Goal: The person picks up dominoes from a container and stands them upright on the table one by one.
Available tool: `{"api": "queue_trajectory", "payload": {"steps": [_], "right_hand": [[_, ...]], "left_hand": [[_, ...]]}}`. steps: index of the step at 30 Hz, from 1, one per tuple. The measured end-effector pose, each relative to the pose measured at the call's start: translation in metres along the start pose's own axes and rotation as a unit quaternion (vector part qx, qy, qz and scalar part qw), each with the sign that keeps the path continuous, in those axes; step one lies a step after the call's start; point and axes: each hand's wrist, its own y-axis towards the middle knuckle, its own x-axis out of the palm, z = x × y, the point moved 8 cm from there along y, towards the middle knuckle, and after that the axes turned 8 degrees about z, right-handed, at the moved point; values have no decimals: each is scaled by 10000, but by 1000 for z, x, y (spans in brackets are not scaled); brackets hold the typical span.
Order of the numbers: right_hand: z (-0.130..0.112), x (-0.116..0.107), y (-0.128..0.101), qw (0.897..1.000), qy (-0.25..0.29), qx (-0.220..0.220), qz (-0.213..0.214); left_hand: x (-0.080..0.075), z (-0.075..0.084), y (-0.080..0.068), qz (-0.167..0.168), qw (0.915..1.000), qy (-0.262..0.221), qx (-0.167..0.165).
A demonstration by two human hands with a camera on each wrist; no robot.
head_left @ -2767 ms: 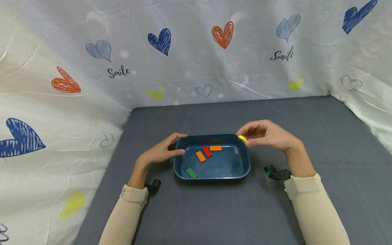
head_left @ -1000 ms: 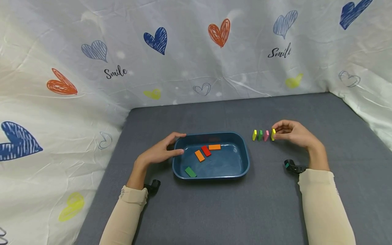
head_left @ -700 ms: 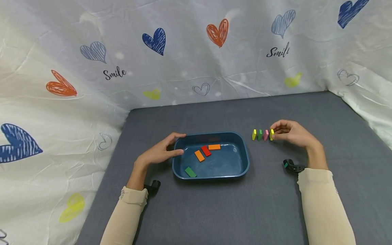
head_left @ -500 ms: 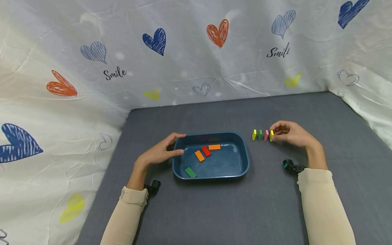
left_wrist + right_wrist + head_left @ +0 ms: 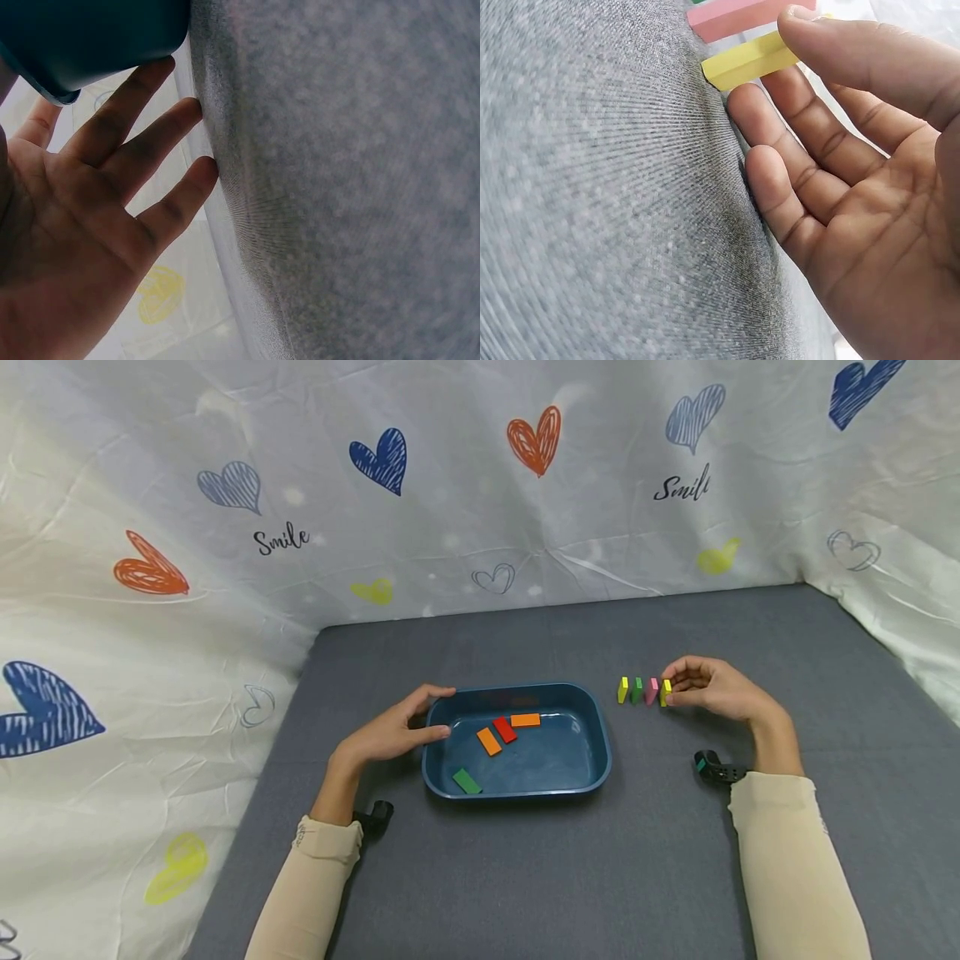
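On the grey table (image 5: 525,877) sits the blue tray (image 5: 592,760), holding four flat blocks. Your left hand (image 5: 386,735) rests against the tray's left end, fingers straight, holding nothing. Your right hand (image 5: 712,687) pinches the yellow block (image 5: 665,692) between thumb and fingers; it stands upright at the right end of a row, just beside the pink block (image 5: 652,690).

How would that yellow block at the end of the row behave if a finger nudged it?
The yellow block stands on a narrow edge beside the pink block, so it would probably tip rather than slide, perhaps toppling its neighbours. It looks rigid and small, so likely light. The right hand pinches it with thumb and fingertips; the grey cloth may grip its base.
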Motion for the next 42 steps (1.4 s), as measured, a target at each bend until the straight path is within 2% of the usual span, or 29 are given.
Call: {"api": "queue_trajectory", "payload": {"steps": [10, 19, 24, 27, 35, 38, 42], "right_hand": [[-2, -2, 1, 10000, 45, 16, -55], [-11, -4, 1, 9995, -289, 100, 63], [-27, -3, 1, 9983, -509, 174, 215], [-45, -1, 2, 9979, -580, -54, 280], [-96, 9, 1, 9907, -550, -1068, 646], [-110, 17, -1, 9890, -402, -1252, 684], [-122, 29, -2, 9894, -207, -1291, 638]], "left_hand": [[-2, 2, 2, 35, 10000, 25, -8], [-2, 2, 1, 55, 10000, 25, -12], [-3, 2, 0, 53, 10000, 40, -44], [-3, 2, 0, 46, 10000, 22, -53], [-2, 2, 0, 22, 10000, 10, -34], [-1, 1, 0, 28, 10000, 53, -65], [0, 0, 0, 2, 9999, 118, -110]]}}
